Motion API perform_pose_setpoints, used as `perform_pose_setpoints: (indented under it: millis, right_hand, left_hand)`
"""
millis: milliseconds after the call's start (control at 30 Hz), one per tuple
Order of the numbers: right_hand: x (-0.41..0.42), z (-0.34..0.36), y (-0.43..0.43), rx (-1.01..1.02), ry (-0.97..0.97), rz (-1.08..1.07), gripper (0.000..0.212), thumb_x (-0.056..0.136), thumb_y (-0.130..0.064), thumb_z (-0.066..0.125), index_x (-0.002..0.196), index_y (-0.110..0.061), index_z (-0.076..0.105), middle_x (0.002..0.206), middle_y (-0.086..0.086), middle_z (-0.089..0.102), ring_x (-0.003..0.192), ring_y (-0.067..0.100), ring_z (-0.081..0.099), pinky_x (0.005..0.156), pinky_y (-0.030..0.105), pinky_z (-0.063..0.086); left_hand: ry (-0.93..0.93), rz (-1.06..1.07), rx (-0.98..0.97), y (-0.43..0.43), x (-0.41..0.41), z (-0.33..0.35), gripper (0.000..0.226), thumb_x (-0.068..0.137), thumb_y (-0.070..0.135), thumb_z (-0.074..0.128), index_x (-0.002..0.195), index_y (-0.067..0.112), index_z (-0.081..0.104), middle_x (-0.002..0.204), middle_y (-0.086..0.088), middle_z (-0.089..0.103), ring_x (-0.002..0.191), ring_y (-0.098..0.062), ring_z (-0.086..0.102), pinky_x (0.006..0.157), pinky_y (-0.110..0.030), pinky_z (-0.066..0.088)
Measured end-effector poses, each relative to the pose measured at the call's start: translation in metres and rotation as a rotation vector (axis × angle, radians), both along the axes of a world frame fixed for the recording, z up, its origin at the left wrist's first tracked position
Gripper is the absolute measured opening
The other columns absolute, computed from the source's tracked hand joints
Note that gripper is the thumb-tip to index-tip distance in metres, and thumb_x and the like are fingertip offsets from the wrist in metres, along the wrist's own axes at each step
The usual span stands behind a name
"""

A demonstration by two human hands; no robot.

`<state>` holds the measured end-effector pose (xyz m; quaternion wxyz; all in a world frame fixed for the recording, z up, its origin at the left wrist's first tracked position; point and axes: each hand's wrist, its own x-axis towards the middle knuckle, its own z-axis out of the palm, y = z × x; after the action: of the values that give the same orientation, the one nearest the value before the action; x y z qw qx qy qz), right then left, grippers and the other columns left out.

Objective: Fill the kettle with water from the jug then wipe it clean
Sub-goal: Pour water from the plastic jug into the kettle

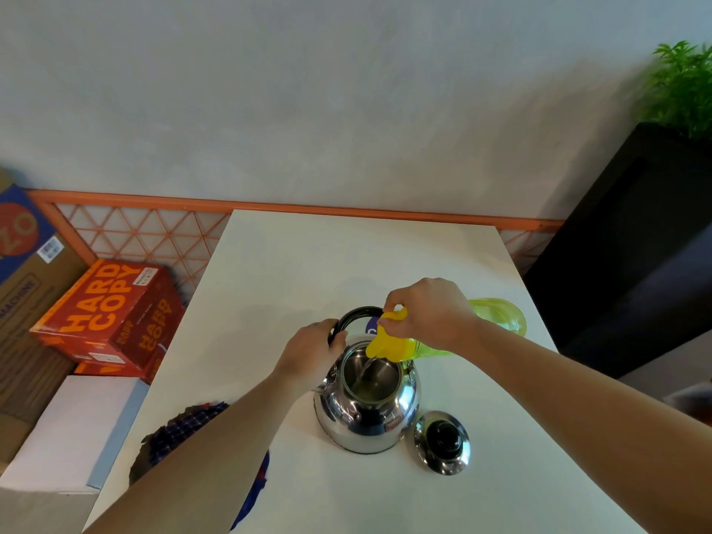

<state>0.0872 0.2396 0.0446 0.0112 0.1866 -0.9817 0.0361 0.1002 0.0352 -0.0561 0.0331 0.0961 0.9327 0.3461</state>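
Observation:
A shiny steel kettle [366, 414] stands open on the white table [293, 271], its black handle [356, 316] folded back. My left hand [314, 350] grips that handle at its left side. My right hand [427, 314] holds a green see-through jug [499, 316] with a yellow lid [389, 341], tipped on its side over the kettle's mouth. A thin stream of water runs from the lid's spout into the kettle. The kettle's steel lid [443, 443] with a black knob lies on the table just right of the kettle. A dark checked cloth [181, 429] lies at the table's left edge, partly under my left forearm.
Orange "HARD COPY" boxes [111, 314] and other cartons stack on the floor to the left, beside a white box [73, 429]. An orange lattice rail [146, 233] runs behind the table. A black planter [632, 248] with a green plant [682, 86] stands at the right.

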Motion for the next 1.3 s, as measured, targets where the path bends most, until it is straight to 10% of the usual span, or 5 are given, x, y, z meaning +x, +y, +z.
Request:
perform_pose_setpoints:
  millis: [1300]
  right_hand:
    - [-0.0013,0.0009,-0.0013,0.028,-0.02,0.014,0.036,0.078,-0.063,0.048,0.097,-0.037,0.065,0.054,-0.009,0.04,0.066,0.017,0.048,0.056,0.027,0.032]
  left_hand:
    - [0.009,0.004,-0.015,0.0006,-0.0005,-0.002,0.028,0.098,0.037,0.042,0.108,0.018,0.06,0.073,0.011,0.056,0.064,-0.005,0.056,0.054,-0.014,0.034]
